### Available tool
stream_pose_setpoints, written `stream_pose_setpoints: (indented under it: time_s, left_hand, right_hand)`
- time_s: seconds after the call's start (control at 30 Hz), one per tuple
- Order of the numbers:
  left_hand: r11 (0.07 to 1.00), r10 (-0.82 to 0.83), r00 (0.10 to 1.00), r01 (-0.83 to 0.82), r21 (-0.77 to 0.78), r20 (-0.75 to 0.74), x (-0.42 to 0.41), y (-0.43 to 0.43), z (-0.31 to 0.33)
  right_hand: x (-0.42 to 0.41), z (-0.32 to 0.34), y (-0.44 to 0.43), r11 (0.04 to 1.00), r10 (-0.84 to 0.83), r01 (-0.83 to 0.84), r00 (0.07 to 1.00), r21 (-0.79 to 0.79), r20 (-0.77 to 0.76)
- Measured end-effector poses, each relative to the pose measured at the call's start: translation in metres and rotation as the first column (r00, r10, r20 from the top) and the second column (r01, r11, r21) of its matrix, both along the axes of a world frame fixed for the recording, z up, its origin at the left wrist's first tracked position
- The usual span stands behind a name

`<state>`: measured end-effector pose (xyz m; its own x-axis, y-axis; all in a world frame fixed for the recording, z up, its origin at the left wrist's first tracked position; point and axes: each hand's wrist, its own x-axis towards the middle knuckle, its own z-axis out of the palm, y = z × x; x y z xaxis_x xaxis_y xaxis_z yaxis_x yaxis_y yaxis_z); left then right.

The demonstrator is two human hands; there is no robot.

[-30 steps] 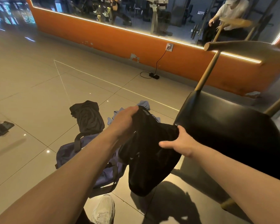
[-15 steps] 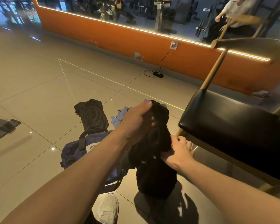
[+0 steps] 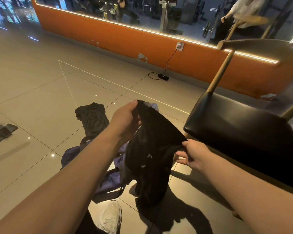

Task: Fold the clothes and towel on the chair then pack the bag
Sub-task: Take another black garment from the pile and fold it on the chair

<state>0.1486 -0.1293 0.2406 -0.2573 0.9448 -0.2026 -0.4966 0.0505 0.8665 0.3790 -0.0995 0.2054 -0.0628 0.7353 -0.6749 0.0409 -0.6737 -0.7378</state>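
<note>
**Left grip** (image 3: 125, 119): closed round the upper end of a black soft fabric garment (image 3: 150, 149); the thumb is laid along the top edge and the fingers are curled under the bunched cloth.

**Right grip** (image 3: 193, 154): the garment's lower-right edge is pinched between thumb and fingers, and the remaining fingers are spread loosely below it.

**Black garment:** held in the air between the two grips. Its top edge is drawn in a straight slope from the left grip down to the right grip, and the rest hangs in loose folds. Whether the lowest fold touches the floor cannot be told.

**Purple fabric bag with dark straps** (image 3: 107, 181): laid on the floor below and left of the garment, and partly hidden by the left forearm.

**Dark grey folded garment** (image 3: 91, 117): placed on the floor at the bag's far end.

**Pale blue cloth** (image 3: 153, 105): only a corner is seen, behind the left grip.

**Black padded chair seat on light wooden legs** (image 3: 243, 132): its front-left corner is just beside the right grip, and nothing is seen lying on the seat.

**White shoe** (image 3: 110, 217): seen near the bag's near edge.

**Glossy beige tile floor** (image 3: 41, 85): a wide stretch is seen left of the bag and ahead to the orange wall (image 3: 142, 41). A black power strip (image 3: 163, 76) is laid near the wall's base.
</note>
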Motion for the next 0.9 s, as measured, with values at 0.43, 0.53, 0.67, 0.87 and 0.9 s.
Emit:
stream_pose_setpoints:
  time_s: [0.43, 0.53, 0.67, 0.87, 0.9]
  left_hand:
    - [0.978, 0.073, 0.99, -0.094, -0.184, -0.12, -0.012, -0.004, -0.003]
    - [0.985, 0.063, 0.96, -0.105, -0.14, -0.273, -0.013, -0.006, -0.003]
    - [0.981, 0.141, 0.838, -0.19, -0.039, -0.528, -0.013, -0.012, 0.001]
    - [0.959, 0.227, 0.67, -0.28, 0.043, -0.707, -0.01, -0.018, 0.003]
    - [0.96, 0.218, 0.642, -0.276, 0.044, -0.735, -0.01, -0.018, 0.004]
  right_hand:
    - [0.01, 0.058, -0.004, 0.939, 0.275, -0.291, 0.955, 0.185, 0.108]
    - [0.022, 0.055, -0.002, 0.673, 0.47, -0.675, 0.706, 0.302, 0.531]
    - [0.03, 0.037, -0.006, 0.377, 0.352, -0.926, 0.164, 0.021, 0.922]
    - [0.039, 0.023, 0.003, 0.672, 0.311, -0.694, 0.582, 0.26, 0.752]
    - [0.04, 0.022, 0.007, 0.714, 0.282, -0.629, 0.66, 0.307, 0.696]
